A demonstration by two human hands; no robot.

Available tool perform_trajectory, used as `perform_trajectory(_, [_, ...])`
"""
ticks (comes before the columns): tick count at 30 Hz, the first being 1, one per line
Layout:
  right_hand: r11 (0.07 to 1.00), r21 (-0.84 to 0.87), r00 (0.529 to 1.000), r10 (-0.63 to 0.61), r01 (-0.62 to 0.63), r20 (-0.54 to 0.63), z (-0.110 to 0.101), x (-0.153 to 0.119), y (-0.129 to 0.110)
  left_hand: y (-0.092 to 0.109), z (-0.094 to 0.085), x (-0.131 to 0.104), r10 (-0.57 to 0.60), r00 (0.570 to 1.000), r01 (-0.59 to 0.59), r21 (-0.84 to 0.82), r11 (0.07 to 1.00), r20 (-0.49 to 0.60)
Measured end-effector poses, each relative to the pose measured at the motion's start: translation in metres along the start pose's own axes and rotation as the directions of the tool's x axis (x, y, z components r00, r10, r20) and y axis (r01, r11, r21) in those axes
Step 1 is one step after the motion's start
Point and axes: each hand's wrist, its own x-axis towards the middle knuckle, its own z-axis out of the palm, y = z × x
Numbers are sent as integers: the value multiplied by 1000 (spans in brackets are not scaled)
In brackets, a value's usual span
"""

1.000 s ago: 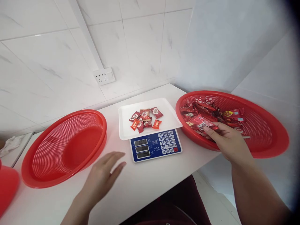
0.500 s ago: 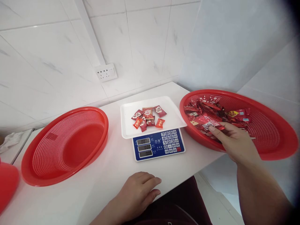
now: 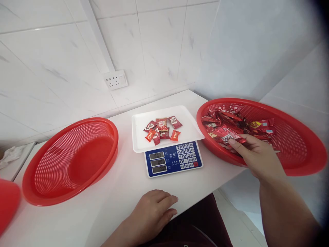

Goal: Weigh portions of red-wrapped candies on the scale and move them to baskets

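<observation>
My right hand (image 3: 254, 154) pinches a red and white candy packet (image 3: 227, 136) over the near side of the right red basket (image 3: 303, 144), where many wrapped packets (image 3: 228, 116) lie. My left hand (image 3: 154, 212) rests near the table's front edge, thumb and fingers apart, holding nothing. Between the baskets stands a blue scale (image 3: 174, 159) with a white tray (image 3: 140, 139) on top. Several red and dark red wrapped candies (image 3: 161, 125) lie on the tray.
A red mesh basket (image 3: 95, 157) without contents stands on the white table (image 3: 110, 212) at the left. Part of another red item (image 3: 7, 202) shows at the left edge. Behind the table, a socket (image 3: 115, 80) is on the tiled wall.
</observation>
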Motion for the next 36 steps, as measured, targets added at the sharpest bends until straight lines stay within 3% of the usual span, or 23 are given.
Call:
perform_trajectory(3, [996, 3, 987, -93, 94, -131, 4, -17, -3, 2, 6, 0, -102, 995, 103, -171, 980, 15])
perform_trajectory(4, [985, 4, 982, -173, 174, -81, 7, -26, -7, 3, 9, 0, -147, 989, 147, -267, 953, 20])
perform_trajectory(5, [961, 27, 958, -277, 276, 69, 11, -37, -12, 3, 12, 1, -192, 981, 188, -374, 908, 28])
perform_trajectory(6, [925, 83, 880, -378, 370, 287, 17, -49, -18, 4, 14, 1, -229, 973, 216, -484, 848, 33])
perform_trajectory(7, [893, 143, 729, -433, 426, 531, 23, -61, -25, 5, 16, 3, -253, 967, 223, -586, 779, 32])
perform_trajectory(8, [872, 194, 573, -448, 450, 686, 29, -72, -32, 5, 17, 4, -265, 964, 211, -666, 715, 21])
perform_trajectory(9, [856, 231, 468, -457, 462, 757, 36, -82, -39, 6, 17, 6, -271, 963, 187, -719, 670, -1])
perform_trajectory(10, [851, 250, 403, -452, 462, 796, 42, -90, -44, 7, 16, 8, -272, 962, 157, -746, 647, -34])
perform_trajectory(12, [857, 269, 348, -438, 439, 829, 50, -96, -51, 7, 13, 10, -281, 954, 108, -760, 641, -102])
perform_trajectory(14, [876, 262, 366, -418, 404, 831, 53, -90, -53, 6, 9, 10, -349, 930, 122, -794, 596, -119])
perform_trajectory(15, [886, 244, 414, -408, 394, 814, 53, -82, -53, 5, 8, 10, -401, 911, 147, -828, 541, -100])
perform_trajectory(18, [903, 127, 661, -391, 412, 640, 56, -50, -55, 0, 5, 5, -539, 843, 232, -904, 360, 2])
perform_trajectory(19, [897, 78, 725, -401, 435, 560, 59, -39, -57, -1, 4, 4, -560, 828, 248, -912, 327, 24])
perform_trajectory(20, [883, 34, 760, -422, 468, 495, 63, -28, -60, -1, 4, 3, -571, 820, 257, -915, 311, 36])
perform_trajectory(23, [820, -78, 762, -485, 567, 430, 84, -4, -72, 0, 4, -1, -569, 821, 260, -918, 300, 47])
perform_trajectory(28, [702, -220, 682, -487, 678, 546, 116, 6, -88, 7, 1, -6, -543, 839, 235, -916, 324, 23])
perform_trajectory(36, [634, -339, 699, -486, 695, 525, 118, 4, -92, 5, -5, -10, -577, 817, 251, -903, 350, 3])
